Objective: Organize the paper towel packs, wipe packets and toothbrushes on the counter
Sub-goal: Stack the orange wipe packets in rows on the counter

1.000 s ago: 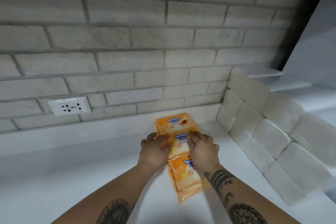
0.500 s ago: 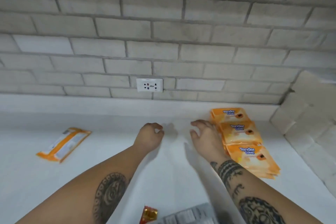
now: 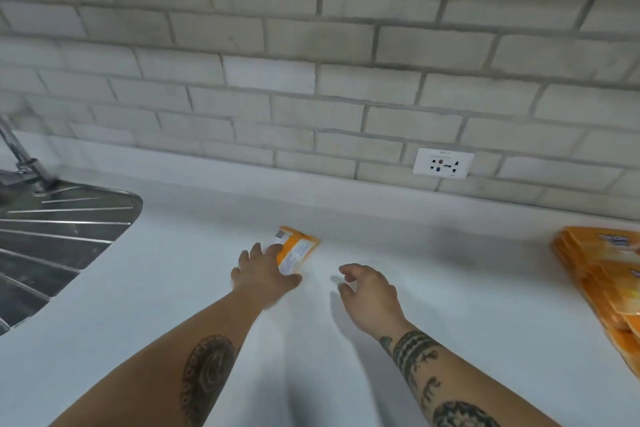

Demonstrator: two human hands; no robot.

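Note:
A single orange wipe packet (image 3: pixel 298 247) lies back side up on the white counter (image 3: pixel 173 288), near the middle. My left hand (image 3: pixel 265 274) rests on its near left corner, fingers spread over it and thumb at its lower edge. My right hand (image 3: pixel 369 291) hovers just to the right of it, fingers loosely curled and holding nothing. A row of overlapping orange wipe packets (image 3: pixel 602 274) lies at the right edge of the view, partly cut off. No paper towel packs or toothbrushes are in view.
A steel sink drainboard (image 3: pixel 59 236) with a tap base (image 3: pixel 31 166) is set into the counter at the left. A white wall socket (image 3: pixel 443 163) sits low on the grey brick wall behind the counter.
My view has swung left, away from the row of packets. Both hands left that row and moved left; my left hand has reached the lone packet and now touches it.

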